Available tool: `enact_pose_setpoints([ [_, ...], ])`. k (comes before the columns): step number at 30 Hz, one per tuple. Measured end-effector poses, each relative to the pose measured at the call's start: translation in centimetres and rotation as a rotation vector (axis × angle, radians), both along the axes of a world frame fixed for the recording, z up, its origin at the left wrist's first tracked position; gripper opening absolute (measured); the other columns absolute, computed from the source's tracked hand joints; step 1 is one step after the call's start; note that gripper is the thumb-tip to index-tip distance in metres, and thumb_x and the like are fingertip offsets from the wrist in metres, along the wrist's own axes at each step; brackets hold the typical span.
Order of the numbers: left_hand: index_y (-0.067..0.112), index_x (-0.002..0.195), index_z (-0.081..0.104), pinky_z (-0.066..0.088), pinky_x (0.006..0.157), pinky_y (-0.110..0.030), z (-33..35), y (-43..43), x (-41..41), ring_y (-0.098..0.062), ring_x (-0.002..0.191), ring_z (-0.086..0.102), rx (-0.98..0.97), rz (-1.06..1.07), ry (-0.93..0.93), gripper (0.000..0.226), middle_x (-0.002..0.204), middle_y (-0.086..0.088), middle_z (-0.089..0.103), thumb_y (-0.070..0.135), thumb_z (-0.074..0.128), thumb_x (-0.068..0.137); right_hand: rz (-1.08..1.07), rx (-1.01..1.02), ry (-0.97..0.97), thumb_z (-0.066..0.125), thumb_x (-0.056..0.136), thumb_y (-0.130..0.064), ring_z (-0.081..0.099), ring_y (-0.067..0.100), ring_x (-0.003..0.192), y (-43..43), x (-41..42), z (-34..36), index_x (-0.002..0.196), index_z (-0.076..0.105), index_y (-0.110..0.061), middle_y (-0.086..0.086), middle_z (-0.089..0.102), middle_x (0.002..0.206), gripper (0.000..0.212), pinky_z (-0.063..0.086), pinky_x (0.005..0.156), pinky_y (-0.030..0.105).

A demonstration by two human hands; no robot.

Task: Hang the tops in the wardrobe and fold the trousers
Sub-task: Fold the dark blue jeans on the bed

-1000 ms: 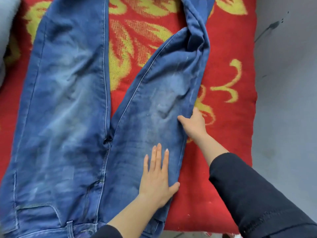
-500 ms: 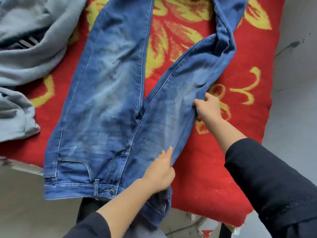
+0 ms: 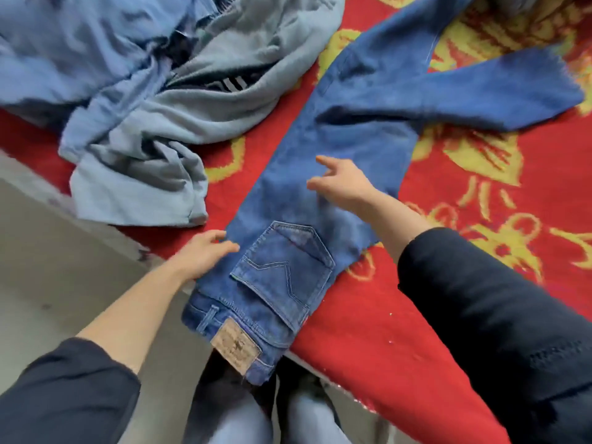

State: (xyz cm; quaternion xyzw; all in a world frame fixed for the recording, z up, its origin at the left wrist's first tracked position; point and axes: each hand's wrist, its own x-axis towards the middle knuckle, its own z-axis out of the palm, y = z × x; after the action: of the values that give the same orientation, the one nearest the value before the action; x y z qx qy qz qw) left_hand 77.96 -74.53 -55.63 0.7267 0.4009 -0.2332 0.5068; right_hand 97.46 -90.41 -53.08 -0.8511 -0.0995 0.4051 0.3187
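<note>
Left hand [image 3: 205, 254] touches jeans [image 3: 352, 123] (right hand [image 3: 342, 184] over them).

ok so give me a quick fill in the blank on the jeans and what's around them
1. The jeans lie on a blanket whose ground colour is ____.
2. Near the brown patch at the waistband, a stitched back ____ faces up.
3. The pale clothes heap lies on the side of the ____ hand, not of the right hand.

Missing words: red; pocket; left.
</note>
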Motion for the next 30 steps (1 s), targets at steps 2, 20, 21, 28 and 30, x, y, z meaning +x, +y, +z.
enact_pose_setpoints([
  [2,0.019,0.102,0.055,0.046,0.066,-0.015,-1.6,0.0,-2.2,0.000,0.071,0.058,-0.024,-0.020,-0.034,0.020,0.087,0.008,0.062,0.005,0.062,0.089,0.180,-0.199,-0.064,0.059,0.086,-0.025,0.050,0.021,0.114,-0.4,-2.3,-2.4,0.146,0.038,-0.022,0.007,0.050,0.137,0.064,0.044,0.098,0.035],
  [20,0.008,0.136,0.032,0.036,0.101,-0.034,-2.0,2.3,4.4,-0.033,0.128,0.045,0.105,-0.688,0.339,0.045,0.139,-0.021,0.046,0.032,0.041,0.099,0.430,-0.367,-0.526,0.050,0.093,-0.042,0.024,0.023,0.140,-3.5,-2.7,-5.4,0.148,0.034,-0.029,0.004,0.026,0.156,0.058,0.025,0.104,0.042],
  [21,0.006,0.137,0.032,0.035,0.102,-0.033,-1.7,3.0,5.1,-0.031,0.128,0.044,0.156,-0.809,0.442,0.046,0.140,-0.018,0.045,0.030,0.042,0.099,0.387,-0.393,-0.532,0.049,0.094,-0.041,0.024,0.024,0.139,-3.7,-2.0,-5.3,0.147,0.035,-0.028,0.003,0.026,0.156,0.057,0.026,0.103,0.041],
  [28,0.014,0.146,0.016,0.039,0.097,-0.043,-0.5,-0.2,13.8,-0.034,0.128,0.034,0.584,-0.702,0.056,0.073,0.142,-0.015,0.028,0.026,0.055,0.087,-0.377,-0.257,-0.346,0.053,0.093,-0.027,0.038,0.027,0.130,-4.8,6.2,-5.0,0.138,0.046,-0.012,0.010,0.041,0.140,0.048,0.031,0.106,0.038],
  [30,0.018,0.151,0.013,0.031,0.107,-0.041,-1.2,-2.9,16.9,-0.031,0.139,0.019,0.591,-0.708,-0.239,0.075,0.154,-0.013,0.015,0.030,0.054,0.089,-0.622,-0.197,-0.280,0.053,0.092,-0.024,0.044,0.028,0.126,-5.7,8.8,-5.1,0.135,0.047,-0.006,0.014,0.047,0.135,0.047,0.033,0.106,0.036],
])
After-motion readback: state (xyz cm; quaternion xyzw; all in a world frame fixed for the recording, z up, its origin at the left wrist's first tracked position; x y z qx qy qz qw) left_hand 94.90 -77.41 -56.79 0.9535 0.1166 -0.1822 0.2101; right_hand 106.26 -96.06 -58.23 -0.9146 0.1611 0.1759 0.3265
